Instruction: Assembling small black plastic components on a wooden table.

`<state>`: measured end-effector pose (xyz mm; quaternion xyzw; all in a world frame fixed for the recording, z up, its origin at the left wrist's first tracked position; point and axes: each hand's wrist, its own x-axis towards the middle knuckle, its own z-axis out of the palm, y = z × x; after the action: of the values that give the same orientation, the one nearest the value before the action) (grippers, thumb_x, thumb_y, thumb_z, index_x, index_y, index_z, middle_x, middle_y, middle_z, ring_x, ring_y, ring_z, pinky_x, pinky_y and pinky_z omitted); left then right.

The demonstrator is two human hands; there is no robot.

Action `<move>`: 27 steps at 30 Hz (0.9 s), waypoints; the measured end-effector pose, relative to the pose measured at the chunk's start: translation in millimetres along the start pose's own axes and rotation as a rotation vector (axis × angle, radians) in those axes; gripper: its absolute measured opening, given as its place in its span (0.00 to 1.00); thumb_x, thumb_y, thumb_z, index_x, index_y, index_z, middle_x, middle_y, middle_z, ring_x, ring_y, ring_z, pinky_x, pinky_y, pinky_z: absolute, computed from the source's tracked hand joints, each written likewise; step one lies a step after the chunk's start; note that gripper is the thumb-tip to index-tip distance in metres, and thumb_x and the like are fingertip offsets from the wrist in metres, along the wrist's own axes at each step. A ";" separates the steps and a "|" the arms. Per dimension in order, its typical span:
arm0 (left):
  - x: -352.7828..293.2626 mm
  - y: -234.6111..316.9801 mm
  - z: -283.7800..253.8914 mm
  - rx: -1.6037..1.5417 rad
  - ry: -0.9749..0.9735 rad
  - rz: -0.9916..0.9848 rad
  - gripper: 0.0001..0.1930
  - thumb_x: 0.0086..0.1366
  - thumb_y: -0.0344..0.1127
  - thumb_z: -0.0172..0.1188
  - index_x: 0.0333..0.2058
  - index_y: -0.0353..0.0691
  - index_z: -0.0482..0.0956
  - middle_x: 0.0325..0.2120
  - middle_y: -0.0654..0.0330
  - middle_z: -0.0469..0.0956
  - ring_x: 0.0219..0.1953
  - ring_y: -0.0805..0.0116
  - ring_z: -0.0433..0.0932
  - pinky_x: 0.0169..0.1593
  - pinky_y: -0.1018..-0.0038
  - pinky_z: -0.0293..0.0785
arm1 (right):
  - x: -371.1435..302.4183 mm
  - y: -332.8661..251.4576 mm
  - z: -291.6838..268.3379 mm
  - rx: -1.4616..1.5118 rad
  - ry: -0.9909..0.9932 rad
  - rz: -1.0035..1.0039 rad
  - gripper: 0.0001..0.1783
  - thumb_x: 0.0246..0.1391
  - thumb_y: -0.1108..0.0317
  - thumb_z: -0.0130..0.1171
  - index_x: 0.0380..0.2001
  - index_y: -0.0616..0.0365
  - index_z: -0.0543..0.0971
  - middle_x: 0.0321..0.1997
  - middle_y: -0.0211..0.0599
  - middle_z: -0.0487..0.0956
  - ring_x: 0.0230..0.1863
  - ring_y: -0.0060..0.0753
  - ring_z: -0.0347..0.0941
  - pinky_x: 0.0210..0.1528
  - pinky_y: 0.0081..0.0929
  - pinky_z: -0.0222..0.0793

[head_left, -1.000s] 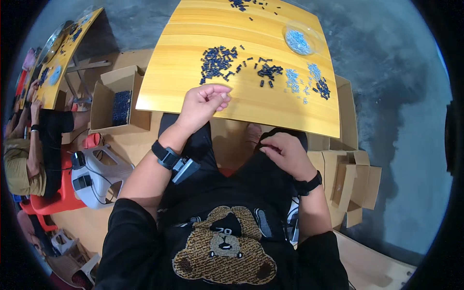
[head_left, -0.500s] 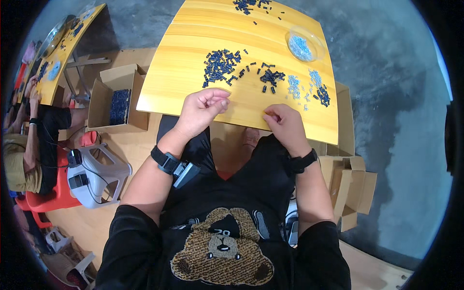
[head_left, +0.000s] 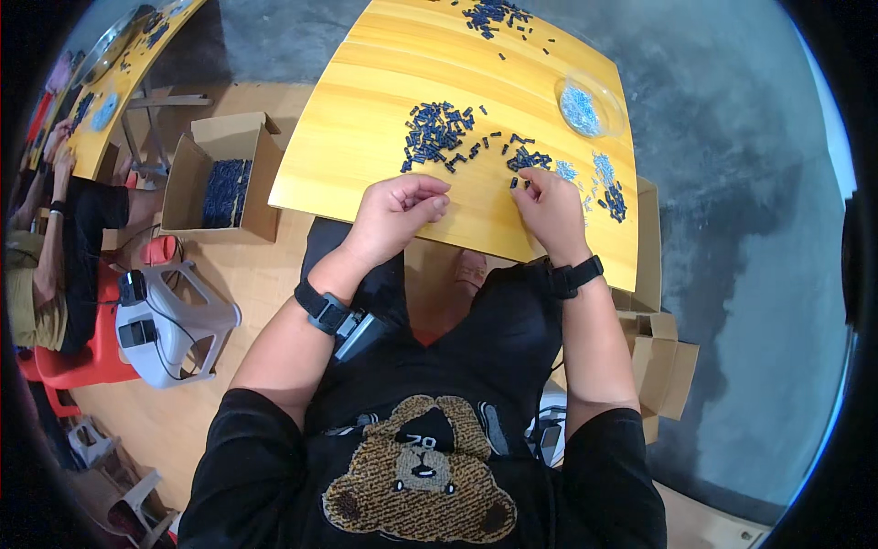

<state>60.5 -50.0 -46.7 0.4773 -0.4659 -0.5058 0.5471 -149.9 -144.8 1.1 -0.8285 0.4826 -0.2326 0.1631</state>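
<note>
My right hand (head_left: 551, 212) reaches over the table to the edge of a small pile of black plastic parts (head_left: 529, 160). Its thumb and forefinger close on one short black part, with another black part (head_left: 514, 183) standing right beside the fingertips. Nearer the table's front edge hovers my left hand (head_left: 402, 212), fingers curled and thumb against them; whatever they may hold is too small or hidden to see. Beyond it lies a larger heap of black parts (head_left: 434, 135). Small pale clear pieces (head_left: 604, 167) and another group of black parts (head_left: 613, 203) lie right of my right hand.
A clear round dish (head_left: 581, 110) of pale bluish pieces stands on the yellow table (head_left: 357, 110). More black parts (head_left: 494, 15) lie at the far edge. Cardboard boxes (head_left: 261, 192) flank the table. At left, a person (head_left: 55, 274) works at another table beside stools (head_left: 174, 320).
My right hand has moved forward from the table's front edge to the small black pile and closed on a part. My left hand stays curled near the edge. The view has shifted slightly.
</note>
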 end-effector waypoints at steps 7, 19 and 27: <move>0.0 0.7 0.1 -0.017 0.003 -0.026 0.10 0.62 0.27 0.56 0.42 0.31 0.74 0.32 0.61 0.79 0.35 0.77 0.77 0.41 0.82 0.74 | 3.4 0.9 7.1 -0.087 -0.034 0.035 0.11 0.42 0.69 0.59 0.31 0.60 0.79 0.26 0.46 0.78 0.29 0.48 0.75 0.33 0.37 0.70; 1.0 4.9 1.0 0.044 -0.009 -0.027 0.10 0.62 0.27 0.56 0.42 0.31 0.75 0.31 0.62 0.79 0.34 0.78 0.77 0.40 0.82 0.74 | -22.5 -34.8 -0.9 0.032 -0.033 0.014 0.09 0.41 0.67 0.59 0.27 0.60 0.77 0.23 0.43 0.76 0.26 0.43 0.74 0.30 0.35 0.69; -16.0 27.2 15.3 -0.126 -0.109 -0.171 0.10 0.64 0.33 0.54 0.39 0.33 0.77 0.30 0.63 0.79 0.30 0.79 0.75 0.38 0.82 0.72 | -57.2 -69.2 -0.1 0.174 0.059 -0.113 0.09 0.41 0.69 0.61 0.28 0.58 0.75 0.23 0.38 0.74 0.26 0.39 0.72 0.28 0.33 0.68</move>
<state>47.4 -33.9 -18.5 0.4516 -0.4199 -0.6042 0.5047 -124.2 -61.4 22.4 -0.8299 0.4178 -0.3065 0.2070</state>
